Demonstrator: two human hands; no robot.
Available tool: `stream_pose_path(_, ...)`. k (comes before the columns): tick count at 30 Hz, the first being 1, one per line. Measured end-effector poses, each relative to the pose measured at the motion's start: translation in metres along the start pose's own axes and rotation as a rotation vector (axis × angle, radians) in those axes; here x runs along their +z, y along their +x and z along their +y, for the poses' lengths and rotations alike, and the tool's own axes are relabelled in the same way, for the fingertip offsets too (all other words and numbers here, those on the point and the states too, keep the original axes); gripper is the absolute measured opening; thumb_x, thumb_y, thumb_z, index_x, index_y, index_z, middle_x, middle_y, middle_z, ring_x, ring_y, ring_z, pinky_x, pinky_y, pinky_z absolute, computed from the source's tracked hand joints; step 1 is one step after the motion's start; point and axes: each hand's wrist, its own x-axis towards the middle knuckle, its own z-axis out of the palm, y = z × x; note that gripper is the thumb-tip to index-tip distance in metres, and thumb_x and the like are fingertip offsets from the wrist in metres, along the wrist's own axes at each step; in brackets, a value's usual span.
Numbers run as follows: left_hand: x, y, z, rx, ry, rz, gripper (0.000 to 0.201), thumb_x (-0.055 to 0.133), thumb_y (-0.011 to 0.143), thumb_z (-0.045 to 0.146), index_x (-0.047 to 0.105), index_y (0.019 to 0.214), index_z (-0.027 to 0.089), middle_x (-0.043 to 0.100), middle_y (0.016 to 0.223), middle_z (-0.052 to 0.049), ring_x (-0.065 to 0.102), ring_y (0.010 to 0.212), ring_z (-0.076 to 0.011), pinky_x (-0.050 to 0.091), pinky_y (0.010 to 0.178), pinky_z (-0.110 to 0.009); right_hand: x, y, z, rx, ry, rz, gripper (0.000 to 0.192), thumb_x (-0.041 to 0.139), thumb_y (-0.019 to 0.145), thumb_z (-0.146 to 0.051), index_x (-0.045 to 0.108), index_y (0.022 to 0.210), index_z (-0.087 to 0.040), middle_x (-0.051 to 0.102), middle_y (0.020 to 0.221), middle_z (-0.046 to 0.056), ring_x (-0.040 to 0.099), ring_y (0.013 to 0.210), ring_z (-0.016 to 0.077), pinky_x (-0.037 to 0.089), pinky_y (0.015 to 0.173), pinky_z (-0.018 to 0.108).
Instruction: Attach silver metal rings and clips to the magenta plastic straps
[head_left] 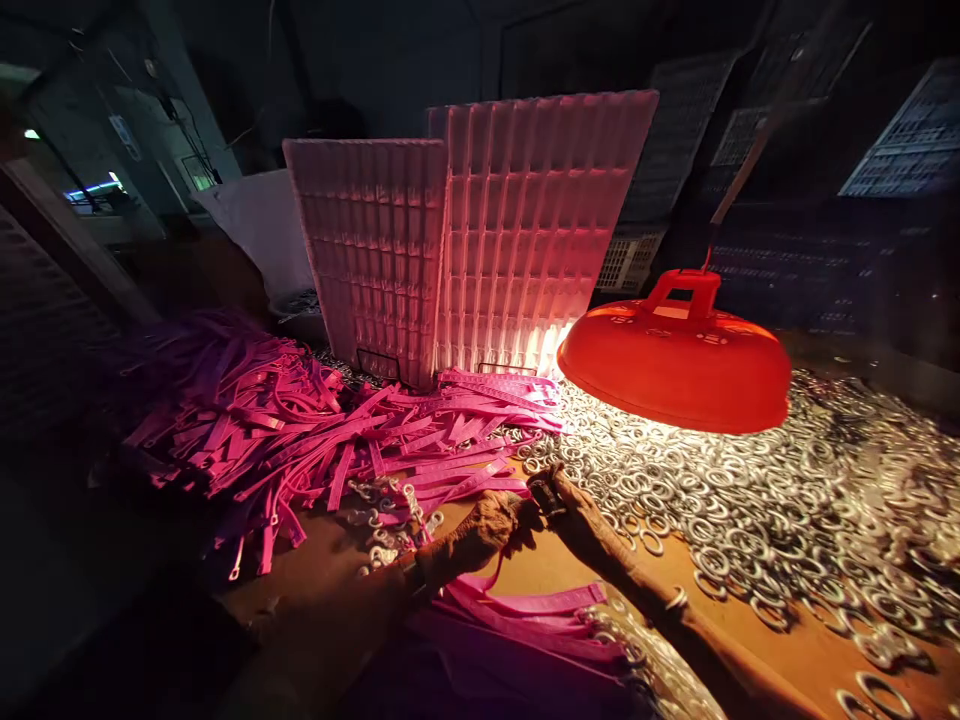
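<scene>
My left hand (491,520) and my right hand (559,497) meet over the brown table (540,570), just below the edge of a pile of metal rings (675,480). The left hand pinches a pink strap (487,585) that trails down toward me. The right hand's fingers are closed at the same spot, on something small and dark that I cannot make out. A bracelet sits on my right wrist. A large heap of pink straps (300,420) lies to the left. Small metal clips (390,515) are scattered beside the left hand.
A low orange lamp (675,365) hangs over the rings and lights the table. Two white gridded trays (465,230) stand upright behind the straps. More pink straps (525,620) lie near the front. Dark crates fill the back right. The surroundings are dim.
</scene>
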Motion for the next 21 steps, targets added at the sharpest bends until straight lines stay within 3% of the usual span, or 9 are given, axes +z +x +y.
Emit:
stream_pose_path(2,0.011,0.008,0.011,-0.104,-0.039,0.082,0.041,0.057,0.074,0.052,0.052,0.059,0.014,0.041,0.041,0.006,0.027,0.033,-0.0037,0.015,0.035,-0.020,-0.012,-0.009,-0.022,0.034,-0.033,-0.160,0.042,0.038,0.090,-0.050,0.043,0.115,-0.017,0.057,0.070,0.002,0.051,0.052,0.0132,0.041,0.046,0.025)
stream_pose_path(4,0.020,0.004,0.032,-0.219,-0.056,0.078,0.036,0.065,0.067,0.047,0.049,0.058,0.016,0.034,0.037,0.009,0.020,0.032,-0.0032,0.011,0.036,-0.021,-0.023,-0.025,-0.045,0.068,-0.066,-0.265,0.044,0.041,0.089,-0.051,0.042,0.120,-0.019,0.058,0.068,0.000,0.051,0.048,0.0127,0.038,0.042,0.022)
stream_pose_path(7,0.029,-0.021,0.064,-0.279,0.003,-0.055,0.031,0.068,0.064,0.041,0.053,0.058,0.015,0.032,0.036,0.010,0.019,0.033,-0.0033,0.009,0.037,-0.023,-0.029,-0.060,-0.069,0.046,-0.140,-0.261,0.036,0.043,0.088,-0.051,0.050,0.108,-0.021,0.058,0.063,0.001,0.048,0.045,0.0115,0.031,0.039,0.021)
stream_pose_path(10,0.036,-0.049,0.074,-0.308,0.156,-0.200,0.034,0.068,0.066,0.043,0.057,0.056,0.013,0.034,0.038,0.008,0.024,0.036,-0.0037,0.012,0.039,-0.023,-0.024,-0.102,-0.082,0.030,-0.245,-0.241,0.030,0.049,0.086,-0.047,0.051,0.101,-0.021,0.057,0.059,-0.001,0.045,0.045,0.0102,0.027,0.041,0.021)
stream_pose_path(14,0.049,-0.075,0.047,-0.310,0.064,-0.327,0.039,0.071,0.066,0.046,0.060,0.057,0.010,0.049,0.049,0.002,0.035,0.046,-0.0051,0.023,0.044,-0.021,-0.017,-0.147,-0.098,0.123,-0.228,-0.316,0.035,0.054,0.084,-0.048,0.050,0.101,-0.018,0.060,0.065,0.000,0.046,0.053,0.0103,0.029,0.045,0.020)
stream_pose_path(17,0.061,-0.091,0.019,-0.338,-0.177,-0.300,0.034,0.076,0.063,0.040,0.063,0.062,0.009,0.057,0.060,-0.002,0.048,0.056,-0.0095,0.036,0.054,-0.023,-0.013,-0.167,-0.098,0.254,-0.105,-0.348,0.033,0.046,0.088,-0.049,0.052,0.101,-0.019,0.061,0.072,0.002,0.047,0.057,0.0117,0.031,0.046,0.020)
stream_pose_path(21,0.070,-0.107,0.000,-0.338,-0.455,-0.262,0.029,0.079,0.062,0.037,0.067,0.069,0.011,0.060,0.069,-0.003,0.055,0.069,-0.0148,0.044,0.070,-0.029,0.000,-0.181,-0.078,0.342,0.091,-0.265,0.038,0.043,0.088,-0.054,0.057,0.097,-0.019,0.059,0.070,0.004,0.046,0.058,0.0144,0.033,0.046,0.023)
